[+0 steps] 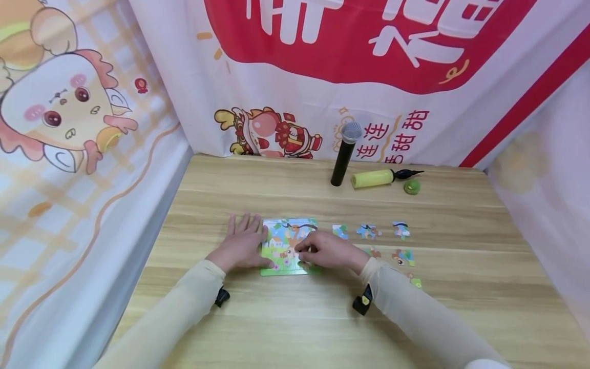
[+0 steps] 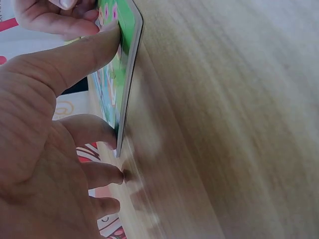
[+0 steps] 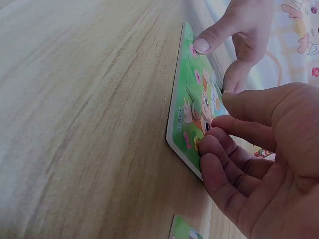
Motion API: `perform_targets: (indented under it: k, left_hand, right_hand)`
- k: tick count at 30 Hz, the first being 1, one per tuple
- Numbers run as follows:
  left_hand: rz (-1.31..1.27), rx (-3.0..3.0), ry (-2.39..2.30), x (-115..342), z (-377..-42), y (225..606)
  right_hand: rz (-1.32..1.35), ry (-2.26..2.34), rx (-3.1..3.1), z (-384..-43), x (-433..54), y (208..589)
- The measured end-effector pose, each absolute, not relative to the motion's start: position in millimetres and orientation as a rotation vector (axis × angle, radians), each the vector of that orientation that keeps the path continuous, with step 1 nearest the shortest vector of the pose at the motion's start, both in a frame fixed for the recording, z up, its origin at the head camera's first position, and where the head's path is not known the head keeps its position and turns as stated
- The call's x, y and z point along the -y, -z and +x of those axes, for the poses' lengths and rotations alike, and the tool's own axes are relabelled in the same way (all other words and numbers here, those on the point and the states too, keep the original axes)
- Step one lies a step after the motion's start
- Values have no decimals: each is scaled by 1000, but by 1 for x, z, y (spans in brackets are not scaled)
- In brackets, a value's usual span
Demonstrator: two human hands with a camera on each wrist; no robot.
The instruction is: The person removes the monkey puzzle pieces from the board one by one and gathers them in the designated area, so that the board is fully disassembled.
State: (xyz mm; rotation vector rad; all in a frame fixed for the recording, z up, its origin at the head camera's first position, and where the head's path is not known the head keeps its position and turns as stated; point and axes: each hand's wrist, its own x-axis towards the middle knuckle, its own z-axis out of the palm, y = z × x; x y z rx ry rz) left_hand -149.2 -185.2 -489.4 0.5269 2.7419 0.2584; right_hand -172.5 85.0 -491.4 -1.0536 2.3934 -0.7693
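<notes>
A picture puzzle board [image 1: 283, 273] with a cartoon animal, flowers and a house lies flat on the table. My left hand [image 1: 241, 246] spreads along its left side. The left thumb [image 2: 94, 47] presses on the green corner, and the index finger touches the board's edge. Over the board's right half is my right hand [image 1: 334, 249], its fingers curled and the fingertips [image 3: 214, 172] on the picture near the animal's face. Whether they pinch a piece is hidden. Loose puzzle pieces [image 1: 367, 231] lie in rows to the right, some behind my right wrist.
A black microphone [image 1: 342, 164] stands upright at the back. Beside it lie a yellow hand pump [image 1: 372, 179] with a black nozzle and a small green round object [image 1: 412, 187]. Printed cloths [image 1: 295, 97] hang behind and at the sides of the wooden table [image 1: 286, 328].
</notes>
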Motion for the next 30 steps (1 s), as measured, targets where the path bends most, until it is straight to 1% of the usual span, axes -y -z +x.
perform_targets:
  k: [20, 30]
  left_hand:
    - [508, -2724, -260, 183, -154, 493]
    - [504, -2729, -300, 183, -153, 490]
  right_hand:
    - [-978, 781, -2390, -169, -82, 491]
    - [-922, 892, -2331, -169, -80, 493]
